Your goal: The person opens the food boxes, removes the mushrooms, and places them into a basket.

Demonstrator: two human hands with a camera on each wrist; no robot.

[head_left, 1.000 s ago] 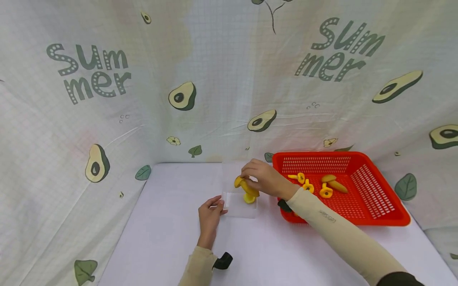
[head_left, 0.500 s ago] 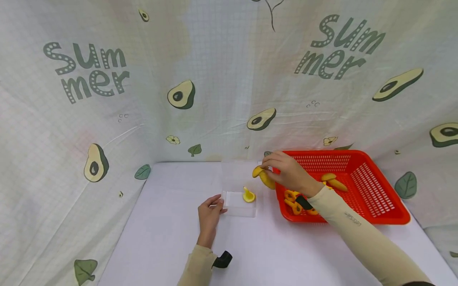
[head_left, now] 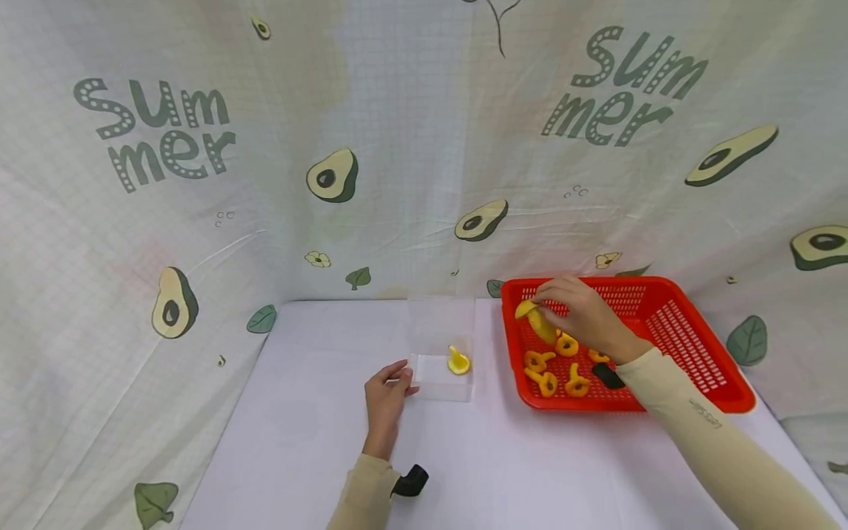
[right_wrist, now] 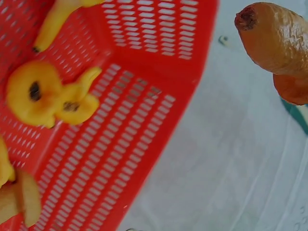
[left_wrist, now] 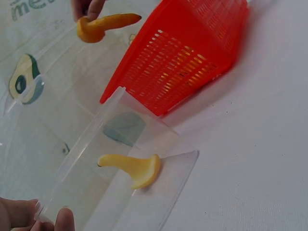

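My left hand (head_left: 386,397) pinches the left side of a clear plastic box (head_left: 430,375) with a raised lid. One yellow mushroom (head_left: 458,361) lies inside at the box's right side; the left wrist view shows its curved stem and flared cap (left_wrist: 149,173). Between thumb and fingers, my right hand (head_left: 586,316) holds a thick-stemmed brownish-yellow mushroom (head_left: 542,324) by its upper part, above the left part of the red basket (head_left: 676,403). Seen from the right wrist, this mushroom (right_wrist: 279,43) has a dark stem end.
Several yellow mushrooms with dark centres, such as this mushroom (head_left: 578,383), lie in the basket's left half. Part of the basket is hidden behind my right hand and forearm. A white cloth (head_left: 311,412) covers the table, and a printed curtain (head_left: 397,147) hangs behind it.
My right hand has carried the brownish-yellow mushroom rightward from over the plastic box to over the basket. My left hand stays at the box, where the yellow mushroom is now in full view.
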